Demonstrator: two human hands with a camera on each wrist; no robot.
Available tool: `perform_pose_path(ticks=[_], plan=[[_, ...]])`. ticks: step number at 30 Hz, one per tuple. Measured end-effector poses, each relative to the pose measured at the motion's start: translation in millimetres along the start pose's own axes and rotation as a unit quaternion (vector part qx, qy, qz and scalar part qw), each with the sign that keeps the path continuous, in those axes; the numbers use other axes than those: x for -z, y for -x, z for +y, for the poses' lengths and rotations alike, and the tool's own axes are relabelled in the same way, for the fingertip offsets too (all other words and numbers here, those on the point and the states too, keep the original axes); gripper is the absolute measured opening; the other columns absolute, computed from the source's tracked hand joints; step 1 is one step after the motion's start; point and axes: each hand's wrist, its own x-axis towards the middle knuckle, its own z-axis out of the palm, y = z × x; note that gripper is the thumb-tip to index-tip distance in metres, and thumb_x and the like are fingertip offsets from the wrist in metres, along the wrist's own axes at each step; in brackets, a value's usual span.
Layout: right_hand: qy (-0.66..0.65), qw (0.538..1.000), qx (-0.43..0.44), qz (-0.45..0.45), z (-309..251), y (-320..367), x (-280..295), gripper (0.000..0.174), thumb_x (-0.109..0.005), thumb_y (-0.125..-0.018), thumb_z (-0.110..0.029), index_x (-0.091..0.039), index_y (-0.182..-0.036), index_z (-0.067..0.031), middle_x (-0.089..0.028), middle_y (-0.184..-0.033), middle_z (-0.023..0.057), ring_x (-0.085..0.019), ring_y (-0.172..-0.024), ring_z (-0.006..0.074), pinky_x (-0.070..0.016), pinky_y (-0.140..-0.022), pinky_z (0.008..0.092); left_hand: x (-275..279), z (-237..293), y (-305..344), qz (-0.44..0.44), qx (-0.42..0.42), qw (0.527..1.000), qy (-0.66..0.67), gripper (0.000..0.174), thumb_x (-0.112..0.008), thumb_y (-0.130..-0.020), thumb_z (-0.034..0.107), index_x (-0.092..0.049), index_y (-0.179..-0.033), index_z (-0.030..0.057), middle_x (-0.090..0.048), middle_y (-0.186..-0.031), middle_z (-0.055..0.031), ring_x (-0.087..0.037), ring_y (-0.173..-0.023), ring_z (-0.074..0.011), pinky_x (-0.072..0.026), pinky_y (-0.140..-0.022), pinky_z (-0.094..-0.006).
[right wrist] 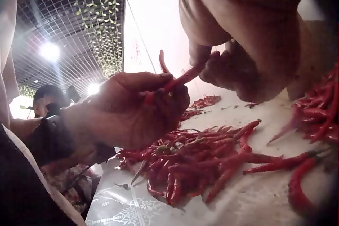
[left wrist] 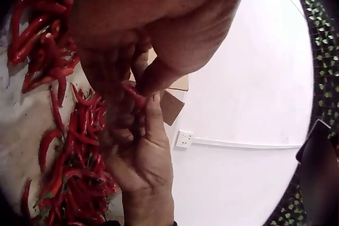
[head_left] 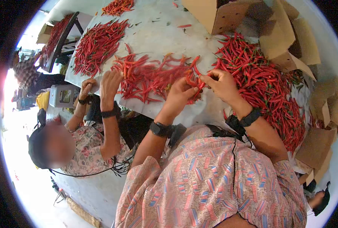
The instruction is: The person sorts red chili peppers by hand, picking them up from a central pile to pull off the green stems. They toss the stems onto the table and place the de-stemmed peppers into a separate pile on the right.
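— Where's the chili (head_left: 198,78) at this moment?

— Held up off the desk (head_left: 157,34), on the wearer's side of the cardboard box (head_left: 214,17), right between the two hands.

— How are the hands set?

— The left hand (head_left: 180,95) has its fingers curled and pinches one end of the pod against the thumb. The right hand (head_left: 223,84) pinches the other part between thumb and fingertip, with the rest of its fingers bent in. The two hands are very close together.

— And what lies around them?

— A big heap of red chilies (head_left: 267,91) spreads from the box toward the wearer, just beside the right hand, with green stems showing among them. A flatter heap (head_left: 150,78) lies to the left of the box, beneath and beyond the left hand.

— Anyone else there?

— A second person (head_left: 89,144) in a flowered top sits well to the left of the box, one hand resting on the end of that flatter heap. Another spread of chilies (head_left: 97,45) lies farther left of the box, beyond that person's hands.
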Motion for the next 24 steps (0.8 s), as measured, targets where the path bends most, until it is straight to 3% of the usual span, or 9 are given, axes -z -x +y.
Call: perform_pose_path(ticks=[7,12,13,15,17,19,20,23,24], plan=[[0.009,0.999,0.034,0.007,11.8,0.0,-2.7,0.019,-0.062,-0.080,-0.021,-0.060,-0.075,-0.0028,-0.055,-0.063,-0.0017,-0.047,-0.054,0.0039,-0.0381,-0.049,0.0206,5.9,-11.3,-1.9,-0.011,-0.041,0.999,0.032,0.013,-0.054,-0.080,0.002,-0.052,-0.094,0.0012,-0.059,-0.084,-0.0048,-0.056,-0.071,-0.0098,-0.0452,-0.059,-0.0225],[-0.151,0.986,-0.019,-0.075,8.4,4.0,-7.3,0.018,-0.060,-0.082,-0.021,-0.060,-0.082,-0.0030,-0.054,-0.065,-0.0036,-0.046,-0.054,0.0029,-0.0375,-0.049,0.0195,11.0,-13.7,-6.6,0.010,-0.035,0.999,0.010,0.014,-0.055,-0.080,0.003,-0.052,-0.093,0.0019,-0.060,-0.084,-0.0052,-0.056,-0.071,-0.0095,-0.0451,-0.058,-0.0216],[-0.150,0.986,-0.023,-0.069,12.4,4.1,-7.9,0.018,-0.060,-0.082,-0.021,-0.060,-0.082,-0.0030,-0.054,-0.065,-0.0036,-0.046,-0.054,0.0029,-0.0375,-0.049,0.0195,9.1,-13.4,-5.9,0.009,-0.031,0.999,0.018,0.014,-0.056,-0.080,0.003,-0.052,-0.093,0.0024,-0.060,-0.083,-0.0051,-0.056,-0.070,-0.0093,-0.0449,-0.058,-0.0212],[-0.081,0.994,-0.007,-0.069,19.2,1.2,-6.9,0.030,-0.057,-0.081,-0.035,-0.060,-0.079,-0.0052,-0.060,-0.065,0.0059,-0.056,-0.060,0.0131,-0.0447,-0.058,0.0299,1.3,-2.2,-1.9,0.012,-0.002,1.000,0.001,0.014,-0.056,-0.079,0.003,-0.053,-0.092,0.0025,-0.060,-0.081,-0.0050,-0.056,-0.068,-0.0091,-0.0445,-0.057,-0.0211],[-0.097,0.994,-0.011,-0.048,17.6,1.5,3.6,0.030,-0.053,-0.084,-0.033,-0.060,-0.083,-0.0045,-0.060,-0.066,0.0057,-0.056,-0.062,0.0138,-0.0447,-0.058,0.0299,-0.6,1.3,-1.2,0.019,0.025,0.999,-0.017,0.013,-0.057,-0.079,0.003,-0.053,-0.092,0.0026,-0.060,-0.080,-0.0049,-0.055,-0.066,-0.0089,-0.0441,-0.056,-0.0209],[-0.066,0.994,-0.087,0.032,7.5,1.7,28.9,0.020,-0.051,-0.086,-0.022,-0.057,-0.082,-0.0026,-0.056,-0.067,0.0001,-0.050,-0.058,0.0059,-0.0409,-0.053,0.0214,6.2,-5.6,-4.3,0.053,-0.027,0.998,-0.009,0.009,-0.058,-0.078,0.003,-0.053,-0.085,0.0027,-0.059,-0.075,-0.0033,-0.054,-0.062,-0.0077,-0.0428,-0.055,-0.0201],[0.007,0.996,-0.058,0.068,20.8,-1.8,41.0,0.033,-0.045,-0.086,-0.031,-0.058,-0.089,-0.0008,-0.061,-0.074,0.0146,-0.060,-0.068,0.0258,-0.0457,-0.064,0.0369,12.0,-9.1,-5.3,0.051,-0.027,0.998,-0.009,0.009,-0.058,-0.078,0.003,-0.053,-0.085,0.0027,-0.059,-0.075,-0.0033,-0.054,-0.062,-0.0077,-0.0428,-0.055,-0.0201],[0.155,0.978,-0.049,0.130,39.4,5.3,93.7,0.024,-0.049,-0.080,-0.019,-0.057,-0.096,-0.0018,-0.060,-0.091,0.0198,-0.057,-0.086,0.0349,-0.0451,-0.075,0.0406,31.8,-16.5,-4.1,0.083,-0.065,0.993,-0.046,0.007,-0.059,-0.077,0.002,-0.052,-0.079,0.0026,-0.058,-0.073,-0.0021,-0.053,-0.062,-0.0067,-0.0422,-0.055,-0.0198],[0.237,0.959,0.010,0.154,41.5,12.7,106.7,0.024,-0.052,-0.078,-0.016,-0.057,-0.098,-0.0045,-0.059,-0.091,0.0190,-0.056,-0.086,0.0350,-0.0449,-0.076,0.0399,38.0,-16.7,-2.2,0.079,-0.041,0.993,-0.078,0.007,-0.057,-0.078,0.001,-0.054,-0.084,0.0021,-0.059,-0.079,-0.0028,-0.055,-0.069,-0.0082,-0.0441,-0.061,-0.0215]])
